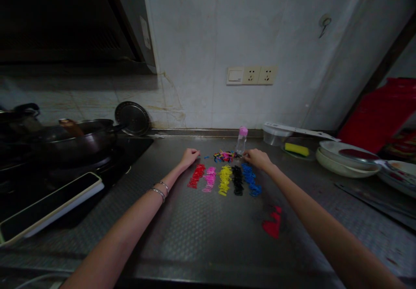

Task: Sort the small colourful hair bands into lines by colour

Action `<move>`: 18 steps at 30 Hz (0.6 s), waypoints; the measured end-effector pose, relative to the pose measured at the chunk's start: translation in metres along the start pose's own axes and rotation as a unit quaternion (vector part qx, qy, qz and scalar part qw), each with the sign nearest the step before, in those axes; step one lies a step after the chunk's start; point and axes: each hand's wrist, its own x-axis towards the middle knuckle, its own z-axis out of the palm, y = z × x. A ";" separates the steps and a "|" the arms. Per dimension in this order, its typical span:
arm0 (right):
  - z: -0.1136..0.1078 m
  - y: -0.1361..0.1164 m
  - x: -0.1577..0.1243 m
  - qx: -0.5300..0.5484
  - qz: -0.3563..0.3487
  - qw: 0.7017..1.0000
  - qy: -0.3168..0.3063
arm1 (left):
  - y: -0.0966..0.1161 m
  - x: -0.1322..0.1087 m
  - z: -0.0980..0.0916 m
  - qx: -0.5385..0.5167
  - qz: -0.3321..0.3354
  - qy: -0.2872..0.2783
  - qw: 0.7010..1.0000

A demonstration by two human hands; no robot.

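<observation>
Head view: the left hand (191, 156) and right hand (257, 157) flank a mixed pile (224, 156) of small coloured pieces, fingers drawn narrow; whether either pinches a piece, I cannot tell. Nearer the wearer lie a red row (196, 176), pink row (209, 179), yellow row (225, 180), black row (238, 180) and blue row (250, 180); a pink-capped bottle (241, 142) stands just behind the pile.

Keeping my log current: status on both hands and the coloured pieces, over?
Left hand apart from mixed pile; right hand at its right edge. Red row, pink row, yellow row, black row, blue row laid out. Pink-topped bottle close behind pile.
</observation>
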 end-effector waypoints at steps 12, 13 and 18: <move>0.005 -0.004 0.008 -0.014 -0.007 1.000 -0.009 | 0.002 0.000 -0.001 0.019 -0.003 -0.001 1.000; 0.004 -0.005 0.008 -0.017 -0.009 1.000 -0.009 | 0.001 0.000 -0.001 0.021 -0.004 -0.001 1.000; 0.000 -0.009 0.009 -0.041 -0.021 0.999 -0.023 | -0.004 0.003 0.001 0.021 0.001 0.003 1.000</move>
